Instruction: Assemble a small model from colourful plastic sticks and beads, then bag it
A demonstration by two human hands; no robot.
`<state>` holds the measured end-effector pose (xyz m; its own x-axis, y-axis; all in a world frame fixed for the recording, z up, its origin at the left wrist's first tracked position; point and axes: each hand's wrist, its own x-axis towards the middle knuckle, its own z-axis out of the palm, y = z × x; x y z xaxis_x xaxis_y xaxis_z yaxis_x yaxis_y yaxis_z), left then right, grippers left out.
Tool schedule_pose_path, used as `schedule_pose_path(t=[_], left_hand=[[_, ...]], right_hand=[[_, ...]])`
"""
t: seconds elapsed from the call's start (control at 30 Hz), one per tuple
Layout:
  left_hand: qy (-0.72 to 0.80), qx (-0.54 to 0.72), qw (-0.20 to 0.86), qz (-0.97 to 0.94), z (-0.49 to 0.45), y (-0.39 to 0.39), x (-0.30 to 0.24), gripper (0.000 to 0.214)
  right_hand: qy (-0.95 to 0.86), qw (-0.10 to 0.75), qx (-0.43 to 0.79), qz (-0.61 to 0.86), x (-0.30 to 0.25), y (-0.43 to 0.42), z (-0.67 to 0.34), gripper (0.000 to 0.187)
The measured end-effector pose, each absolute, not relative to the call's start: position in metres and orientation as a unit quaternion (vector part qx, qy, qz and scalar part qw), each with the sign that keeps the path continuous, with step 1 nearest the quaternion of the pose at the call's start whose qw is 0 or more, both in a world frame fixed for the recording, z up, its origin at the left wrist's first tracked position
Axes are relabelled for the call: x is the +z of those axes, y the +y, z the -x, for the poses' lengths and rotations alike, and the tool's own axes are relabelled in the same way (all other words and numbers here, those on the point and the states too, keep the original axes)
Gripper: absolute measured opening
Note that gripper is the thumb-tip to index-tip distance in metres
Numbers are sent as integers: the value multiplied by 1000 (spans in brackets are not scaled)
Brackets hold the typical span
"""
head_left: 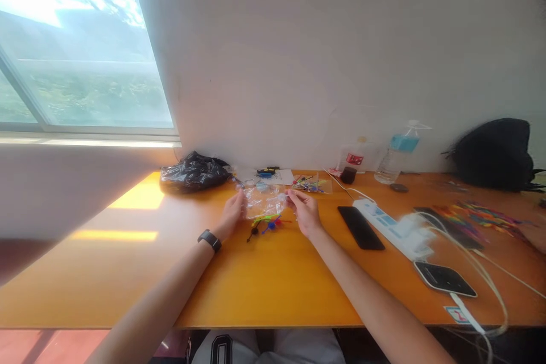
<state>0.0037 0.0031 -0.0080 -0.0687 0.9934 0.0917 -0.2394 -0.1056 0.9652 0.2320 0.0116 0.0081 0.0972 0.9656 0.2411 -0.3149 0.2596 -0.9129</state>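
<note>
A clear plastic bag (265, 202) is stretched between my two hands above the table. My left hand (232, 213) pinches its left edge, and a dark watch band sits on that wrist. At the bag's right edge, the thumb and fingers of my right hand (305, 211) are closed on it. Small colourful pieces with thin stems, in black, blue, red and yellow-green, form a little pile (269, 224) on the table just below the bag. What the bag itself contains, if anything, I cannot make out.
A black plastic bag (194, 172) lies behind to the left. Another clear packet of coloured pieces (313, 183) is at the back. To the right are a black phone (360, 227), a white power strip (392, 230) with cables, bottles (388, 165), a white-edged device (445, 278) and colourful strips (482, 216).
</note>
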Motion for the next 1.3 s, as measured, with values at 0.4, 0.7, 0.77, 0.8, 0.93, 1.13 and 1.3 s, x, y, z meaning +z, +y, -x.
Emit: schedule_pose_path(t=[0.4,0.7,0.77,0.8,0.93,1.13,1.3], left_hand=[[448,590,474,-477,-4,3,-13,57],[427,572,61,-698,-16,-24,9,42],[393,537,72,-743,-20,-30,12,46],[383,518,82,-760,-22,-32,13,48],[392,450,104,-795,-22,-31,8,43],[401,437,114,-797,-19,-25,-3,35],[410,464,110,-777,-19,-19,-11,25]], right_hand=[[-540,621,432,370,4,8,-230,35],[-597,576,420,367,3,1,-222,28],[-627,557,411,357,2,-2,-220,25],[-641,550,402,352,1,-3,-219,24],[-677,540,366,340,-2,-4,-219,22],[-697,549,312,339,-5,-2,-219,19],[-696,554,281,359,-6,-2,-221,17]])
